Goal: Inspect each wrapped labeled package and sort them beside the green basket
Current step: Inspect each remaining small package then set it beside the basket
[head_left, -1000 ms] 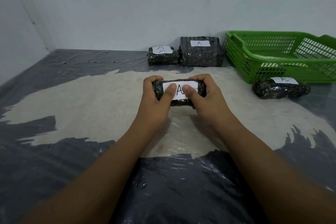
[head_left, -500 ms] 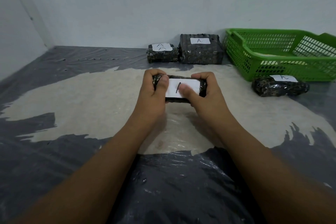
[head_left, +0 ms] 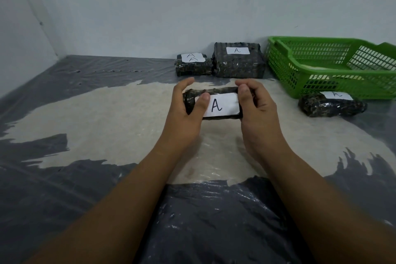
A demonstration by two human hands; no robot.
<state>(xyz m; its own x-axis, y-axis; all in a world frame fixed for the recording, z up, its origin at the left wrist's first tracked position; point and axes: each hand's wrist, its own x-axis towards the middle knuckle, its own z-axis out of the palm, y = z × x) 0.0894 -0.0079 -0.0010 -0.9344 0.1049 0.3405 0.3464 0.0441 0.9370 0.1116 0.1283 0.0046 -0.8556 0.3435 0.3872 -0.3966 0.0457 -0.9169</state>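
Both hands are gripping one small dark package (head_left: 214, 104) above the floor, in the middle of the view. The left hand (head_left: 186, 111) is closing around its left end, with the thumb lying on the edge of the white label (head_left: 220, 105). The right hand (head_left: 255, 106) is clamping the right end. Half a second ago the right thumb was covering most of the letter; now it is sitting at the side, and the "A" is showing fully. I think this means the inspection of this package is nearly finishing, and the placing is coming next.

Farther out, two packages are already lying against the wall, a small one (head_left: 194, 65) touching a big one (head_left: 238, 61), both labelled "A". The big one is just beside the green basket (head_left: 300, 64). Another package (head_left: 331, 105) is resting in front of the basket, very close to its front wall. Grey plastic sheet (head_left: 64, 188) is covering the floor.
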